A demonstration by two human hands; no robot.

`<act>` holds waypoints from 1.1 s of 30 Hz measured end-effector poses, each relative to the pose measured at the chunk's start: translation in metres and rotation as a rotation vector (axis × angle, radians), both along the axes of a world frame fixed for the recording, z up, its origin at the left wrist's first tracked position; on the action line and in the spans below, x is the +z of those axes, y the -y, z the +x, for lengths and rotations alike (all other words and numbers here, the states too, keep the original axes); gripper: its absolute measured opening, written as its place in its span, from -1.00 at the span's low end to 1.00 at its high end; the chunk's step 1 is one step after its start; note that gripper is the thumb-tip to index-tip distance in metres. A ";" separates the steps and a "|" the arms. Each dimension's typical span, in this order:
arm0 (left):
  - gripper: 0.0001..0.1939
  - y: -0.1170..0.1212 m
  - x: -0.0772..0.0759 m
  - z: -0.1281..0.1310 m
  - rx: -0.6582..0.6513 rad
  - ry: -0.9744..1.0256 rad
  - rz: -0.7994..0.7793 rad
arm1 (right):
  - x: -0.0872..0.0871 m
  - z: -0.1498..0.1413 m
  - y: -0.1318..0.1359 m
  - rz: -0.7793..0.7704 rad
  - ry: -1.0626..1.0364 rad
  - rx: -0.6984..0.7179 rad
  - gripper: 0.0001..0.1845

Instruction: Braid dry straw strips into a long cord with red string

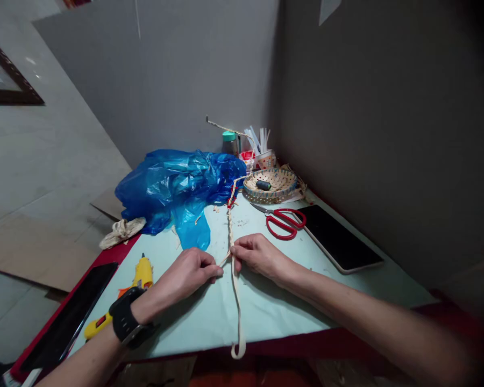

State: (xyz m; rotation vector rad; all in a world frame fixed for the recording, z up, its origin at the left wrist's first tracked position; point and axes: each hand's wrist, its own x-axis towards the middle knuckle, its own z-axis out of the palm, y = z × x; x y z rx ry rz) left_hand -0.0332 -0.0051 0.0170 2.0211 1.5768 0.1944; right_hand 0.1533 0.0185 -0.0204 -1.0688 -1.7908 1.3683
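Observation:
A pale braided cord (230, 228) runs from the back of the table toward me, and its loose flat strands (237, 312) hang over the front edge. My left hand (187, 277), with a black watch on its wrist, pinches a strand at the end of the braid. My right hand (258, 255) is closed on the cord just beside it. Both hands rest on the light blue sheet (274, 306).
A crumpled blue plastic bag (177, 185) lies at the back left. Red scissors (284, 221), a tablet (339, 239) and a woven basket (271, 184) sit to the right. A yellow glue gun (139, 279) and a dark screen (70, 317) lie at the left. Grey walls close off the corner.

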 end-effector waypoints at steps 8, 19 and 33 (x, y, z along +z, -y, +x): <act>-0.62 -0.001 -0.001 0.011 -0.117 -0.352 0.196 | -0.002 -0.003 0.000 0.022 0.022 -0.048 -0.65; -0.63 0.016 0.012 0.006 -0.065 -0.417 0.296 | -0.001 -0.001 -0.001 0.028 0.023 -0.019 -0.64; -0.67 0.003 0.002 -0.011 0.104 0.368 -0.246 | 0.002 0.000 0.001 0.009 -0.011 0.023 -0.63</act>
